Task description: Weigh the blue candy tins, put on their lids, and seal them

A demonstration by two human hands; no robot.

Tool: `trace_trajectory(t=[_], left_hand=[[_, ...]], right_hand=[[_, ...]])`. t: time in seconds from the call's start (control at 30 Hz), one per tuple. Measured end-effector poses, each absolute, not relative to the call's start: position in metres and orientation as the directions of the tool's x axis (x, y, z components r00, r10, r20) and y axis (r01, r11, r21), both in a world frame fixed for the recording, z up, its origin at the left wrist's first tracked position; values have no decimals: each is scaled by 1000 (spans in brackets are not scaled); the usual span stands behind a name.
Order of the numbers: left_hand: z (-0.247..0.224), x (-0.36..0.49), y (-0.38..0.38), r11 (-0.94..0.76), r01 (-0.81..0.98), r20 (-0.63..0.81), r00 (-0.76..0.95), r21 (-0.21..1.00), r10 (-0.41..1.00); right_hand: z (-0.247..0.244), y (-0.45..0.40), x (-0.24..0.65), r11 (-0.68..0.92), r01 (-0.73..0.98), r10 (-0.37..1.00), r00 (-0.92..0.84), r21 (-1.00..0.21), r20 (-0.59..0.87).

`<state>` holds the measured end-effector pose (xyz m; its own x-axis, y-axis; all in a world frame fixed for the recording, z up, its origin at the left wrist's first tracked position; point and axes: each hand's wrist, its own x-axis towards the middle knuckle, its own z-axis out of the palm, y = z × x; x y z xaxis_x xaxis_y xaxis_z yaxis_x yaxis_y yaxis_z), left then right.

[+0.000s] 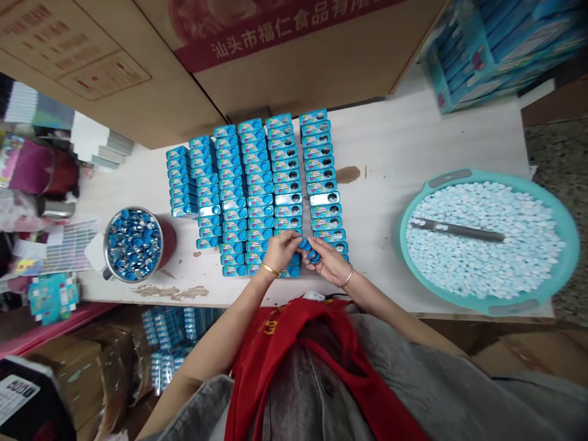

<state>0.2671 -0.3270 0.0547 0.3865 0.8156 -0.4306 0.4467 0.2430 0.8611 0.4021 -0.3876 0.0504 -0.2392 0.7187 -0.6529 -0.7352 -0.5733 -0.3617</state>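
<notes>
Small blue tins (260, 166) stand in several columns on the white table. Round blue lids cover the holes on the left columns, while dark open holes show on many tins in the right columns (320, 162). Several loose blue lids (313, 256) rest in the curled fingers of my right hand (331, 263), over the near end of the columns. My left hand (281, 251) is closed in a pinch beside it, its fingertips at a blue lid (304, 244). Both hands are close together, and the tins directly beneath them are partly hidden.
A metal pot (110, 236) full of blue lids stands at the left. On the right, a turquoise basin (407, 257) holds pale tablets and a grey tube-like stick (459, 230). Large cartons (294, 79) line the back; blue display boxes (482, 61) are stacked at the far right.
</notes>
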Motion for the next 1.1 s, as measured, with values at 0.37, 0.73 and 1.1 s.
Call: trace_trajectory(t=[0.37, 0.73, 1.1], left_hand=[[62, 285, -288, -111, 981, -572, 184, 160, 800], [62, 283, -285, -164, 980, -602, 196, 109, 774], [56, 270, -299, 87, 669, -378, 304, 738, 874]], right_hand=[[53, -399, 405, -596, -705, 654, -148, -384, -742], [55, -392, 397, -617, -710, 639, -199, -340, -743], [54, -378, 391, -561, -768, 658, -188, -308, -729]])
